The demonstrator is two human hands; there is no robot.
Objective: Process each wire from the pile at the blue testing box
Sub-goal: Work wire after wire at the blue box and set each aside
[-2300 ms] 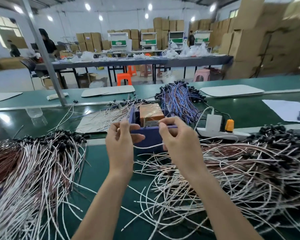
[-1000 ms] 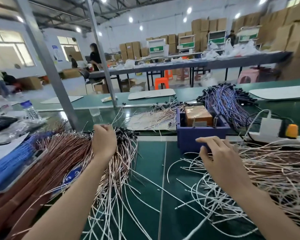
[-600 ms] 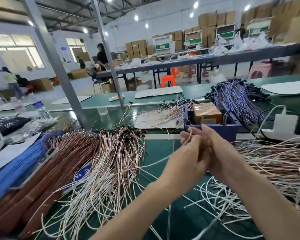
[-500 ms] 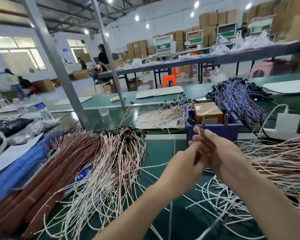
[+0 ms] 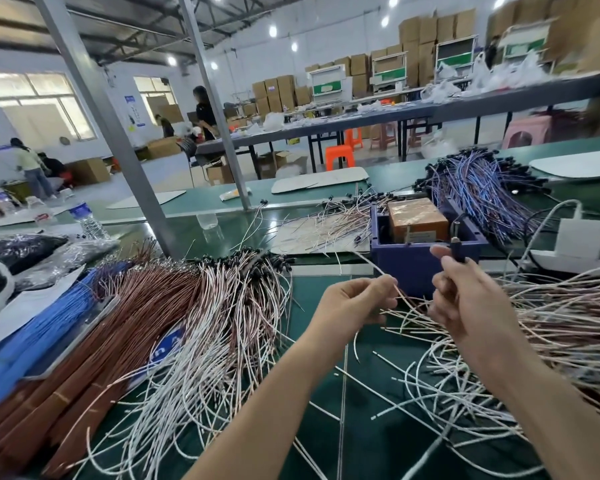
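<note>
left hand (image 5: 357,303) pinches a thin white wire (image 5: 381,273) between thumb and fingertips, just in front of the blue box (image 5: 413,265). right hand (image 5: 465,299) pinches a black plug (image 5: 459,252) at the box's front rim (same wire? cannot tell). left pile (image 5: 222,306) and right pile (image 5: 551,323) lie on the green table (image 5: 388,441).

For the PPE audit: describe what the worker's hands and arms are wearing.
Nothing worn: the left hand and right hand are ungloved, no rings visible. The left forearm and right forearm are bare to the frame edge, with no sleeve, watch or wristband in view.
</note>
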